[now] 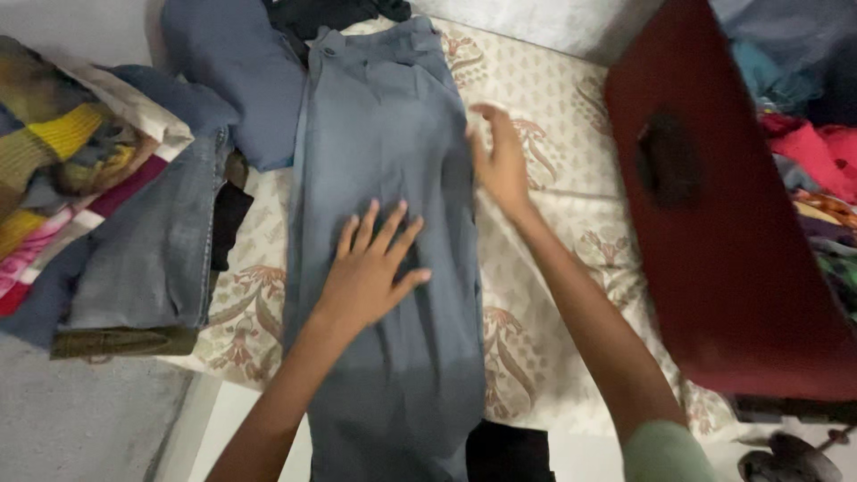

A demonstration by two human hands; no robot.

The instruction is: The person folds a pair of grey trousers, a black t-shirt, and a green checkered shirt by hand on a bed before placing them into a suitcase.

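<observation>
Trousers [384, 178] grey, flat on bed [553, 98] | your left hand [370, 268] grip released, pressing them | your right hand [500, 161] grip released at right edge

Dim, soft indoor light casts faint shadows under the left hand [370, 268], while the right hand [500, 165] shows motion blur.

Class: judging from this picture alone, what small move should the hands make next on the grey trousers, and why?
Probably fold them. The grey trousers lie lengthwise on the patterned sheet, the left hand flat at mid-length, the right hand at their edge.
</observation>
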